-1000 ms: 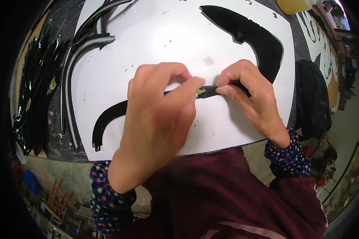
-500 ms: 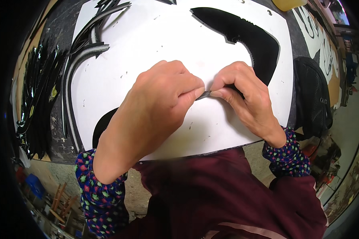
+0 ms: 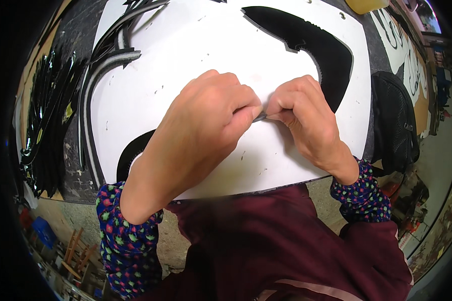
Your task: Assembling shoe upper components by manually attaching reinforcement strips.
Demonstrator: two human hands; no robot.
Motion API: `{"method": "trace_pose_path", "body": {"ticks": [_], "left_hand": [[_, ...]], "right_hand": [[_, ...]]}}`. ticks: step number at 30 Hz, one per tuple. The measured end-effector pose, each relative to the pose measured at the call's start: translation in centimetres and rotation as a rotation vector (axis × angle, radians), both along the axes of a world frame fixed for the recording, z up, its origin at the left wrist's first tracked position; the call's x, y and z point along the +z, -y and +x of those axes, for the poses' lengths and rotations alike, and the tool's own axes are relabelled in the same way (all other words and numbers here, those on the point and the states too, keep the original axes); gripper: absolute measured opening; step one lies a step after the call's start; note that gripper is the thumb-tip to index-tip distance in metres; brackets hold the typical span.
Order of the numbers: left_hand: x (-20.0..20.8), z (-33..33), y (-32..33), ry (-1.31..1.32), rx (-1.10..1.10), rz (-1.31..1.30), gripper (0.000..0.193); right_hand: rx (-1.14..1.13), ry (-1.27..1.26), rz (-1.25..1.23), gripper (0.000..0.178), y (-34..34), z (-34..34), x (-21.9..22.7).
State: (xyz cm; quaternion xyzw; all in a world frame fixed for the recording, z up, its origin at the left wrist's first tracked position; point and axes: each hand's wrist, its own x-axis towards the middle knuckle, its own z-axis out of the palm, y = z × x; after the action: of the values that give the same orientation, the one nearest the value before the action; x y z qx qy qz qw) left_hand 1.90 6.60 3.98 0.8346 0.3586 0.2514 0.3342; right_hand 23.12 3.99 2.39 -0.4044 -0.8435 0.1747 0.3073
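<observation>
Over the middle of a white board [image 3: 181, 45], my left hand [image 3: 203, 118] and my right hand [image 3: 309, 123] meet almost tip to tip. Each pinches a narrow dark grey strip [image 3: 259, 118] between thumb and forefinger; only a short bit of it shows in the gap. Beyond my right hand lies a curved black flat piece [image 3: 331, 62], with small notches along its edge. A second curved black piece [image 3: 130, 150] is partly covered by my left forearm. Whether the strip belongs to a larger piece is hidden by my fingers.
Grey-and-black curved strips [image 3: 90, 85] lie over the board's left side. Left of them is a heap of shiny black strips [image 3: 47, 125]. A black mesh bag [image 3: 394, 120] stands at the right, and a yellow container [image 3: 364, 5] at the far right edge.
My left hand has shifted slightly up and right, its fingers closer to the right hand's. Less of the strip shows between them, and more of the lower left black piece is visible.
</observation>
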Motion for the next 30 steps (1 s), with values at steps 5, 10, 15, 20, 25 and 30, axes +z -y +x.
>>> {"method": "trace_pose_path", "body": {"ticks": [5,10,15,20,25,30], "left_hand": [[0.1,0.1,0.2,0.011,-0.007,-0.018,0.011],[0.1,0.2,0.3,0.016,0.004,-0.041,0.011],[-0.6,0.2,0.4,0.063,0.046,-0.086,0.009],[-0.8,0.0,0.4,0.080,0.038,-0.070,0.008],[-0.9,0.0,0.5,0.092,0.049,-0.069,0.007],[-0.8,0.1,0.5,0.101,0.054,-0.082,0.007]], "right_hand": [[0.058,0.089,0.178,0.022,0.0,0.1,-0.1],[0.092,0.146,0.298,0.021,0.0,0.2,-0.2],[0.060,0.090,0.188,0.023,0.0,0.1,-0.4],[0.029,0.028,0.107,0.024,-0.1,-0.2,-0.6],[0.022,0.018,0.029,0.024,-0.2,-0.3,-0.2],[0.026,0.013,-0.012,0.021,-0.4,-0.2,0.1]]}}
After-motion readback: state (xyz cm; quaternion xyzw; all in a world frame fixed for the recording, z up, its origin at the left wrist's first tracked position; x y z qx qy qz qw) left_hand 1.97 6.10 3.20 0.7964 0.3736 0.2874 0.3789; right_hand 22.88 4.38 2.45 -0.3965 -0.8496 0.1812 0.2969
